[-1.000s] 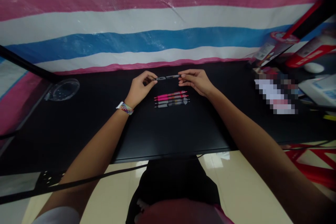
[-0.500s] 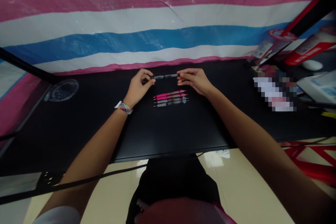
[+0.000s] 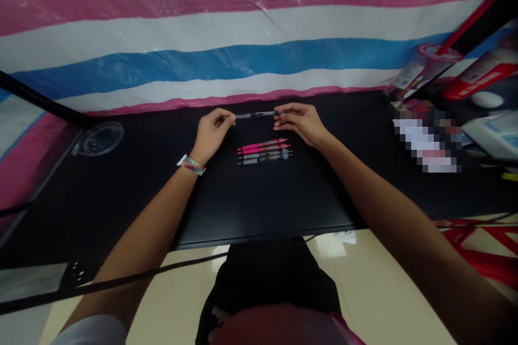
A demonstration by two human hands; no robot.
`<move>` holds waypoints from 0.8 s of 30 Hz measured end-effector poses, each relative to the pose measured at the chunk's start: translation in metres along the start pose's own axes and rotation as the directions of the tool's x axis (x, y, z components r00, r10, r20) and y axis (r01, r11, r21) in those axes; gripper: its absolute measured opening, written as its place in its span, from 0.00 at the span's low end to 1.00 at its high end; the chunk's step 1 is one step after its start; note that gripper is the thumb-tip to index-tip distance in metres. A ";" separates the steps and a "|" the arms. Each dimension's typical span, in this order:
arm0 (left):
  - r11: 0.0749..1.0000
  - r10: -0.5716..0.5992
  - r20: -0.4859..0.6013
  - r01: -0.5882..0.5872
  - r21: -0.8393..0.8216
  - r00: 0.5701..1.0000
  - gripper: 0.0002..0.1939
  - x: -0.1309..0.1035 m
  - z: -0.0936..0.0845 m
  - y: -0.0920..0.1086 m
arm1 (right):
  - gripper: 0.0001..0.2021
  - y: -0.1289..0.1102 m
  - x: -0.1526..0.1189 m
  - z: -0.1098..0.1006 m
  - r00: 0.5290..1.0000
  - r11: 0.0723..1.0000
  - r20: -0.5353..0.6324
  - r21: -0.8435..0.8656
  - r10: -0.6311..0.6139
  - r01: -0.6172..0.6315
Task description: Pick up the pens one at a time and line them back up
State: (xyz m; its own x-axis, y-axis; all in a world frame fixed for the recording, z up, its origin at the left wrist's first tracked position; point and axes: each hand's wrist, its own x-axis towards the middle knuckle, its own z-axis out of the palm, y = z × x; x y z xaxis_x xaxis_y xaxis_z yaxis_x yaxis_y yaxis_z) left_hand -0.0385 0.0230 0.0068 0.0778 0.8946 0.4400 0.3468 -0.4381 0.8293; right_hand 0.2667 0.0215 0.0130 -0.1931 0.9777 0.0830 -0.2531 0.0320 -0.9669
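A dark, partly clear pen (image 3: 256, 115) is held lengthwise between both hands, over the far part of the black table. My left hand (image 3: 211, 132) pinches its left end between thumb and fingertips. At the other end, my right hand (image 3: 302, 123) grips the pen between thumb and index finger, the other fingers loosely curled. Just nearer to me lie pink pens (image 3: 262, 147) and grey, partly clear pens (image 3: 265, 158), side by side in a row and roughly parallel to the held one. A multicoloured band circles my left wrist.
The black table (image 3: 259, 205) backs onto a striped plastic sheet (image 3: 243, 59). A clear round plastic lid or dish (image 3: 101, 138) sits at left. On the right stand a clear cup (image 3: 423, 73), a red container (image 3: 479, 75), a white rounded object (image 3: 486, 99) and blurred-out items.
The left thumb and fingers have closed in tighter at the pen's left end. The pen has stayed in nearly the same place, and the row of pens lies as before.
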 end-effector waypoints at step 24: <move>0.999 0.009 0.060 -0.011 0.041 0.998 0.11 -0.006 0.002 0.013 | 0.16 0.003 -0.003 0.006 0.996 0.986 -0.040 -0.149 -0.083 0.076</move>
State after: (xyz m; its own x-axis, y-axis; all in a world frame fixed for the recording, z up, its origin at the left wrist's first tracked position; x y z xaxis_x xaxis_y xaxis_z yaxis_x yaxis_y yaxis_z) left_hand -0.0331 0.0126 0.0146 0.1364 0.8945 0.4258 0.3838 -0.4439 0.8097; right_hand 0.2606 0.0169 0.0118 -0.1331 0.9793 0.1527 -0.1231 0.1366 -0.9830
